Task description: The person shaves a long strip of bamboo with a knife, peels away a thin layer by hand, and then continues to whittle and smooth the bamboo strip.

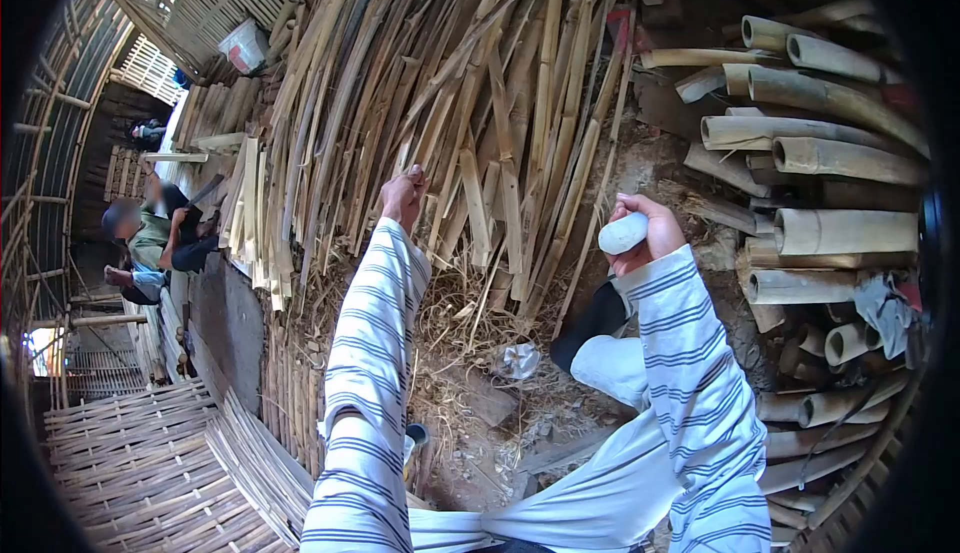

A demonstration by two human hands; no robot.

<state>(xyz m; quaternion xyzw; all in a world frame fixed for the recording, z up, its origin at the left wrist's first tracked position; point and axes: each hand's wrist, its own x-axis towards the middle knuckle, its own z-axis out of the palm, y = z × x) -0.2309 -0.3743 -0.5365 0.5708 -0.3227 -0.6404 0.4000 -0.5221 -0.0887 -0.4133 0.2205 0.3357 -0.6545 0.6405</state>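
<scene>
My left hand (pixel 403 196) is closed at the near ends of a large pile of split bamboo strips (pixel 490 103); whether it grips a strip is hard to make out. To the right, my right hand (pixel 648 231) is wrapped round a whitish rounded object (pixel 623 234), held above my bent knee. Both arms wear white sleeves with dark stripes. Thin shavings (pixel 470 303) lie on the ground below and between my hands.
Thick bamboo tubes (pixel 830 233) are stacked along the right. Two people (pixel 155 238) sit at the left. A woven bamboo panel (pixel 130 463) lies lower left, a white bucket (pixel 243 47) stands upper left, and crumpled plastic (pixel 518 360) rests near my knee.
</scene>
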